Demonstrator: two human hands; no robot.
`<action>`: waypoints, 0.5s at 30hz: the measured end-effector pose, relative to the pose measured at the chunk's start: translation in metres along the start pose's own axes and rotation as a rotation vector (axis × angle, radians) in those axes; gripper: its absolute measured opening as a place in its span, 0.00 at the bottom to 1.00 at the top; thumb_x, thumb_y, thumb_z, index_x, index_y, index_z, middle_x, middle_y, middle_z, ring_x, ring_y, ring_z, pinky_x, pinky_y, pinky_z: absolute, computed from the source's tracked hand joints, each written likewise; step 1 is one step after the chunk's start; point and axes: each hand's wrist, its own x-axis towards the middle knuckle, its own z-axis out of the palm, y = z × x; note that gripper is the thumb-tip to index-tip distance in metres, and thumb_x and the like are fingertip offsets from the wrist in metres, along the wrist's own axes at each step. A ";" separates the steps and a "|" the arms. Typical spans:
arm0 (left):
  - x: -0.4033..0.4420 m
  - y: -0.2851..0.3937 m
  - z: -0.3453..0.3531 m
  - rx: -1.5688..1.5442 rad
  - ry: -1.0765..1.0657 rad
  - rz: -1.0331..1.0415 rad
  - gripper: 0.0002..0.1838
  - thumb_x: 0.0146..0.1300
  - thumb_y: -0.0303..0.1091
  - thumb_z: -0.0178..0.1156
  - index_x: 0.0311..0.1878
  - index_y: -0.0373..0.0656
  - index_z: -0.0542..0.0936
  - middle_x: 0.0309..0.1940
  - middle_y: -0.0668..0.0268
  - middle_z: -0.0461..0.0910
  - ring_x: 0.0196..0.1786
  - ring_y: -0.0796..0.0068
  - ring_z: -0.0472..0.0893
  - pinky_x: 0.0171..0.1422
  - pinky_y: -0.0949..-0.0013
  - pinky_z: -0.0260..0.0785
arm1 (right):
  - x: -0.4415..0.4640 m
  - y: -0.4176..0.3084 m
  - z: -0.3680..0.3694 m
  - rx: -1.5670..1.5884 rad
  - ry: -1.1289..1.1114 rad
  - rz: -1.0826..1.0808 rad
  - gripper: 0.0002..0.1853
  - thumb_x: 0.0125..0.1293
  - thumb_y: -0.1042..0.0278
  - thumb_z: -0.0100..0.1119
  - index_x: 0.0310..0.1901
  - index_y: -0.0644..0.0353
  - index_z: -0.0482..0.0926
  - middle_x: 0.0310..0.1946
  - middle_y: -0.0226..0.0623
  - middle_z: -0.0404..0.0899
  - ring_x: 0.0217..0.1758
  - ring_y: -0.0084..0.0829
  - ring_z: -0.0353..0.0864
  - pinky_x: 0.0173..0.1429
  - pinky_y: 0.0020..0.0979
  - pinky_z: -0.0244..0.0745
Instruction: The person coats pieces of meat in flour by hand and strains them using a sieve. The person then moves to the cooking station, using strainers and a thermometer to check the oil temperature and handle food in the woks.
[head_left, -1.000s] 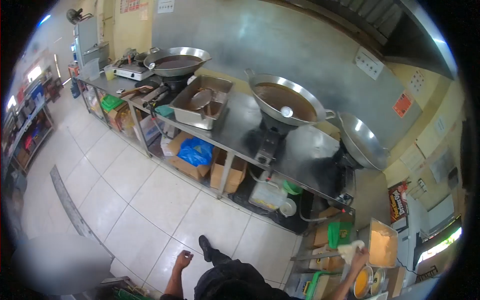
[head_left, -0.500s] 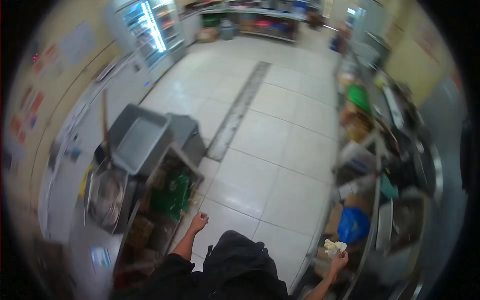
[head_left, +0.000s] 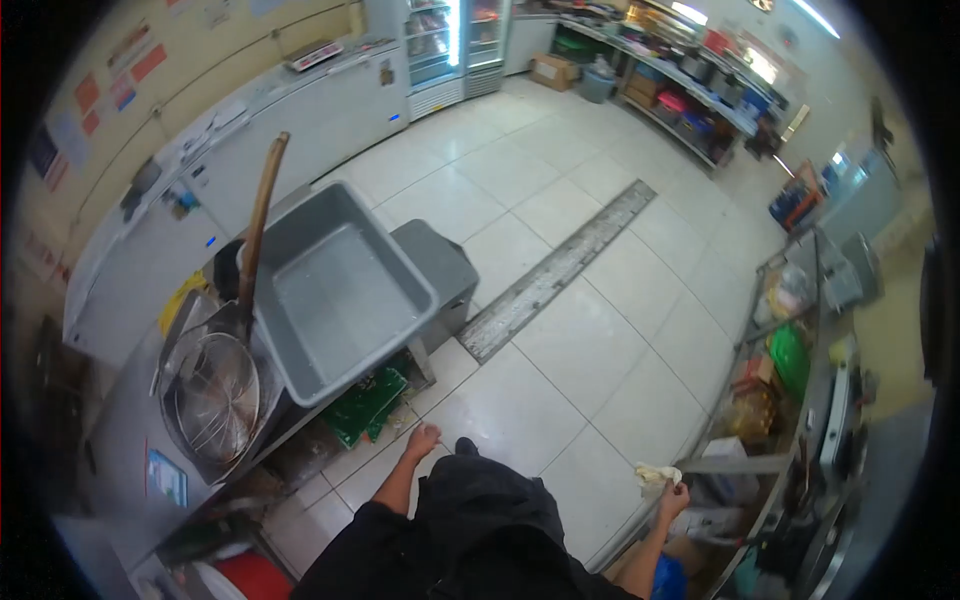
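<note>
My right hand (head_left: 676, 496) grips a crumpled cream-coloured cloth (head_left: 655, 477), which sticks out past the fingers beside the right-hand shelving. Nothing shows in my left hand (head_left: 424, 440), whose fingers are curled in loosely as it hangs over the floor. Closest to that hand is a green bag (head_left: 366, 408) on the shelf under the left table. On that table rest a large grey plastic tub (head_left: 345, 300) and a round wire strainer (head_left: 212, 395) with a long wooden handle (head_left: 265, 215).
A lidded grey bin (head_left: 435, 258) stands beyond the tub. White chest freezers (head_left: 300, 110) line the left wall, leading to a glass-door fridge (head_left: 432, 50). A drain strip (head_left: 560, 270) crosses the tiled floor. Metal shelving (head_left: 740, 465) with bags and boxes runs along the right.
My view has swung left and I am further along the aisle, so the tub and strainer appear larger. The cloth stays in my right hand; my left hand remains curled.
</note>
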 end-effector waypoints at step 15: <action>0.246 0.216 0.130 -0.377 0.360 -0.030 0.24 0.62 0.51 0.54 0.49 0.37 0.71 0.29 0.62 0.77 0.30 0.71 0.77 0.35 0.69 0.68 | 0.166 -0.199 0.246 -0.029 -0.259 -0.238 0.10 0.57 0.69 0.60 0.29 0.68 0.73 0.22 0.31 0.70 0.28 0.23 0.66 0.33 0.27 0.64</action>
